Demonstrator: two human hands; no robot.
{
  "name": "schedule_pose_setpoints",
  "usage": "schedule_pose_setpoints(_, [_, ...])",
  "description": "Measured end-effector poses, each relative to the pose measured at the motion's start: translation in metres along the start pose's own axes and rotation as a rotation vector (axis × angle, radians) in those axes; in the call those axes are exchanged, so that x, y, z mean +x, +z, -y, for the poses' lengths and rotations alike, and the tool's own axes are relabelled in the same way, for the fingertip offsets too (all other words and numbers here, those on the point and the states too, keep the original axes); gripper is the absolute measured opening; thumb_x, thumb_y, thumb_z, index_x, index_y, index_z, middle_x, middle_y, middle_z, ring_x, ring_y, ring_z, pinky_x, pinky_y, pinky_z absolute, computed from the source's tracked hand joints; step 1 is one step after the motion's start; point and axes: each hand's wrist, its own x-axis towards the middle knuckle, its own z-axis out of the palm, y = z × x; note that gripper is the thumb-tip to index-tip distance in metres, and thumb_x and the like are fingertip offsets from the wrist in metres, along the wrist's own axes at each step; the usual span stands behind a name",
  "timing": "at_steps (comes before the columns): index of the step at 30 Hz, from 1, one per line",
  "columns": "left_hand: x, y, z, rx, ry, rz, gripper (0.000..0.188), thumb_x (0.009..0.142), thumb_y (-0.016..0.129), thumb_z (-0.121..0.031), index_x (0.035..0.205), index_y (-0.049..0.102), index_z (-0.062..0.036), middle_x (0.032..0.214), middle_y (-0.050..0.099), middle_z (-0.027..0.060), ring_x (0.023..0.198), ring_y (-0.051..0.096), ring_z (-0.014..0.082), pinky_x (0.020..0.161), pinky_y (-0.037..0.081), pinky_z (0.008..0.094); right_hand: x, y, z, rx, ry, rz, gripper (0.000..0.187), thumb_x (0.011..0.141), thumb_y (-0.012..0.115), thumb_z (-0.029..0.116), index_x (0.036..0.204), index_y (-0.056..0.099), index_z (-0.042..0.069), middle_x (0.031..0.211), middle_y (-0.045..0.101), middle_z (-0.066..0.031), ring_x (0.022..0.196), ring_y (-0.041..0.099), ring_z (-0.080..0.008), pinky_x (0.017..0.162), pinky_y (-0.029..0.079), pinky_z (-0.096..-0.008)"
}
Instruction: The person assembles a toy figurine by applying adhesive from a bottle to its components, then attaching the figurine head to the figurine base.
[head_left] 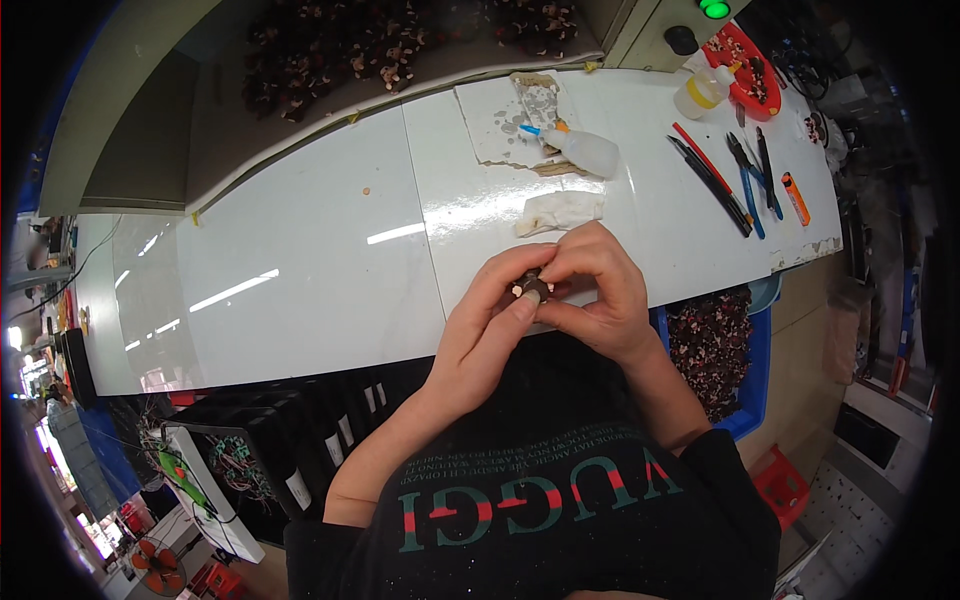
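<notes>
- Fingers [522, 300] of the left hand [490, 325] and right hand [600, 290] are closed around a small dark part [533, 287], held just above the near edge of the white table [320, 260].
- A crumpled white cloth [560, 211] is seen just beyond the hands.

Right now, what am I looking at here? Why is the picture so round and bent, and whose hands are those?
No machine here: a person wears a wide fisheye camera on the head, looking down, so straight edges curve. The left hand and right hand together pinch a small dark part over a white table. On the table lie a crumpled white cloth, a squeeze bottle and hand tools. A blue bin of small dark pieces sits at the person's right.
</notes>
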Motion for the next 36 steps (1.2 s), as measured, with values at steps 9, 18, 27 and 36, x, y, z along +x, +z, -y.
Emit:
schedule_pose_setpoints(9, [0.003,-0.007,-0.002,0.122,0.015,-0.024,0.038,0.091,0.041,-0.005,0.128,0.045,0.0009,0.123,0.047,0.0101,0.108,0.05,0.0163,0.094,0.04,0.0277,0.002,0.0,-0.006,-0.109,-0.108,0.022,0.037,0.063,0.081,0.006,0.094,0.059,0.008,0.088,0.056,-0.0044,0.077,0.055,-0.0198,0.065,0.047,-0.0283])
schedule_pose_setpoints(18, [0.007,0.013,-0.005,-0.005,-0.004,-0.145,0.037,0.092,0.042,-0.008,0.127,0.045,0.0025,0.126,0.05,0.0129,0.109,0.052,0.0168,0.094,0.041,0.0307,0.015,-0.048,0.019,-0.163,-0.05,0.055,0.026,0.069,0.076,0.002,0.087,0.058,0.006,0.093,0.057,-0.0093,0.085,0.056,-0.022,0.073,0.048,-0.0295])
schedule_pose_setpoints(27, [0.006,0.015,-0.01,0.159,0.085,-0.058,0.037,0.089,0.045,-0.002,0.126,0.045,0.0004,0.126,0.045,0.0116,0.099,0.056,0.0173,0.093,0.044,0.0328,0.023,-0.171,0.017,-1.025,0.152,-0.093,0.016,0.083,0.061,0.006,0.098,0.063,0.002,0.097,0.061,-0.011,0.093,0.057,-0.0261,0.081,0.045,-0.0323])
schedule_pose_setpoints(36, [0.001,-0.008,0.001,0.054,0.113,0.062,0.033,0.095,0.04,-0.002,0.128,0.042,-0.0013,0.136,0.041,0.0141,0.107,0.054,0.0184,0.095,0.044,0.0343,0.01,-0.138,-0.002,-0.88,0.368,-0.064,0.028,0.079,0.061,0.006,0.106,0.058,0.002,0.093,0.057,-0.0131,0.087,0.058,-0.0263,0.08,0.046,-0.0337])
